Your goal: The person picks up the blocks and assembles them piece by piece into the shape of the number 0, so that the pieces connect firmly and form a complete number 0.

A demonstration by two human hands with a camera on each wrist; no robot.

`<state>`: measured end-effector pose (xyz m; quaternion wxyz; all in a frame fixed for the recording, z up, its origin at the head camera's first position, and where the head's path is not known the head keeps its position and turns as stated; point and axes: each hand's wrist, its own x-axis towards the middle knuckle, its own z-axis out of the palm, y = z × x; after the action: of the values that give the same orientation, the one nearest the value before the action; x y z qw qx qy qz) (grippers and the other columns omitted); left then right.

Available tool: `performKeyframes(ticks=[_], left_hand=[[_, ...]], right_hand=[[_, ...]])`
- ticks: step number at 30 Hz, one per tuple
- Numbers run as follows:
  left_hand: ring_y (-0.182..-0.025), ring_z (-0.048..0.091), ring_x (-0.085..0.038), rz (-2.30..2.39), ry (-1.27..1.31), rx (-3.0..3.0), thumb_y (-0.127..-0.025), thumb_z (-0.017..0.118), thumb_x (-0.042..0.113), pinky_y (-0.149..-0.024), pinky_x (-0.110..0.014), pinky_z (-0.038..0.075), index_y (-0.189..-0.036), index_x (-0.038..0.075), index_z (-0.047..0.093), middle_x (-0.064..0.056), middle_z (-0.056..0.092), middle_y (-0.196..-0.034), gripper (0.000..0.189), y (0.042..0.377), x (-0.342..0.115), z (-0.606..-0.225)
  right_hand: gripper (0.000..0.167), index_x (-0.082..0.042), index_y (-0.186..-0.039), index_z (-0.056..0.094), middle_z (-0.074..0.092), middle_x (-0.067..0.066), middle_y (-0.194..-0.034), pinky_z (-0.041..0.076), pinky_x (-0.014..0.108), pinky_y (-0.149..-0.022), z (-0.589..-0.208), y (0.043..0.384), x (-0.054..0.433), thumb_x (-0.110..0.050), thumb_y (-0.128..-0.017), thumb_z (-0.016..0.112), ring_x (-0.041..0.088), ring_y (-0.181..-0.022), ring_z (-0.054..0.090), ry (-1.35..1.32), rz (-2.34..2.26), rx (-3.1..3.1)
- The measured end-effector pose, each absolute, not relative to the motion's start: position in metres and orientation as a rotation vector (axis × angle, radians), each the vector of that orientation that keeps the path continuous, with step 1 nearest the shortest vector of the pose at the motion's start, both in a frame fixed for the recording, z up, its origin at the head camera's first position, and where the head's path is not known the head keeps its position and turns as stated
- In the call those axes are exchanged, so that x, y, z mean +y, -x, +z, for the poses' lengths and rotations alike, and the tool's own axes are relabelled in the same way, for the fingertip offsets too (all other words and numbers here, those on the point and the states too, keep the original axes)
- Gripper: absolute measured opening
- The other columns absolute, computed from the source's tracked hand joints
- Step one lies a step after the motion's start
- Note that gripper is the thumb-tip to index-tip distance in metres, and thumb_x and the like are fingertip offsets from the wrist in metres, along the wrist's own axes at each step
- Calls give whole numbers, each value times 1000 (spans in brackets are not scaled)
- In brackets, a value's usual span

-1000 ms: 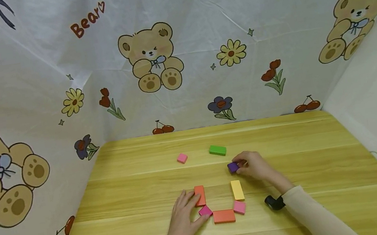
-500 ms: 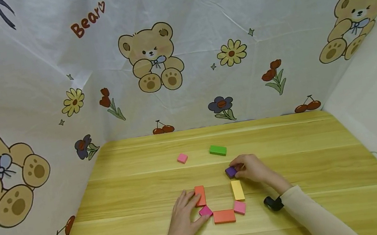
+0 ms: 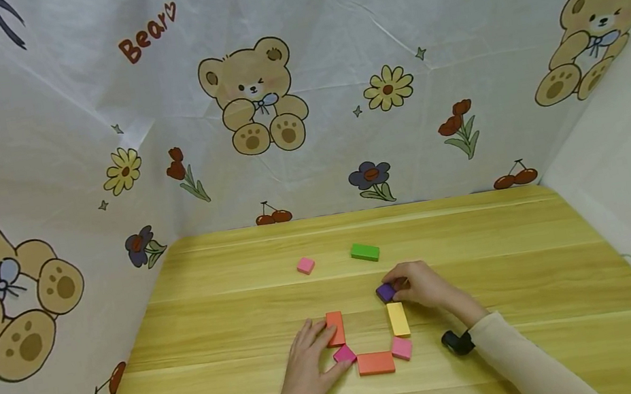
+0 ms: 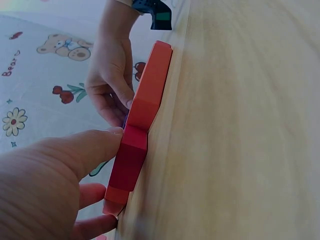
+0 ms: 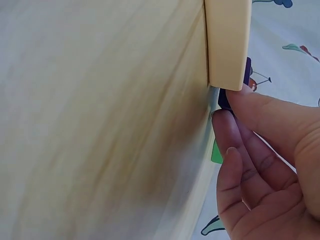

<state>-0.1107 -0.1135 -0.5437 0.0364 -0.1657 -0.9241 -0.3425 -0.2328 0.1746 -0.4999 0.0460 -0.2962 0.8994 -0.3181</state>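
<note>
My right hand (image 3: 422, 282) pinches a small purple block (image 3: 386, 292) between thumb and fingers, right at the far end of a yellow block (image 3: 397, 319). In the right wrist view the yellow block (image 5: 227, 45) partly hides the purple block (image 5: 224, 100). My left hand (image 3: 307, 366) lies with fingers extended, touching an upright-lying orange block (image 3: 334, 326) and, with the thumb, a magenta block (image 3: 344, 354). Another orange block (image 3: 375, 363) lies crosswise in front, and a pink block (image 3: 401, 348) joins it to the yellow one. Together they form a U open at the far side.
Farther back on the wooden table (image 3: 236, 320) lie a small pink block (image 3: 305, 265) and a green block (image 3: 365, 252). A white cloth (image 3: 333, 153) printed with bears and flowers rises behind the table and on its left. A black wrist camera (image 3: 457, 342) sits by the right sleeve.
My right hand has brought the purple block nearer and slightly left, to the yellow block's far end. The left hand and the other blocks stay where they were.
</note>
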Motion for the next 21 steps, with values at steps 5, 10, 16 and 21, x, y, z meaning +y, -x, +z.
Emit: performKeyframes(ticks=[5, 10, 16, 21], left_hand=[[-143, 31, -41, -1048, 507, -2840, -86, 71, 46, -111, -66, 26, -137, 12, 57, -12, 50, -145, 63, 110, -113, -543], [-143, 31, -42, -1054, 507, -2838, -86, 71, 45, -111, -66, 26, -136, 11, 58, -13, 50, -144, 62, 110, -113, -542], [-142, 32, -42, -1077, 502, -2830, -85, 73, 42, -111, -65, 26, -135, 9, 59, -14, 51, -143, 61, 110, -112, -540], [-142, 32, -42, -1078, 503, -2831, -85, 72, 42, -111, -66, 26, -135, 9, 59, -14, 51, -143, 61, 110, -113, -539]], right_hand=[[28, 2, -107, 71, 71, 12, -98, 56, 29, -71, -500, 232, 174, 2, -80, 76, 19, -83, 66, 899, -965, 2742], [27, 3, -107, 72, 71, 10, -95, 55, 26, -69, -500, 232, 173, 2, -80, 76, 16, -81, 65, 923, -960, 2736], [28, 3, -108, 72, 71, 11, -97, 56, 26, -71, -501, 233, 174, 2, -80, 75, 17, -82, 66, 924, -938, 2731], [29, 3, -109, 72, 71, 12, -99, 56, 27, -71, -501, 233, 175, 4, -80, 75, 19, -83, 67, 958, -924, 2731]])
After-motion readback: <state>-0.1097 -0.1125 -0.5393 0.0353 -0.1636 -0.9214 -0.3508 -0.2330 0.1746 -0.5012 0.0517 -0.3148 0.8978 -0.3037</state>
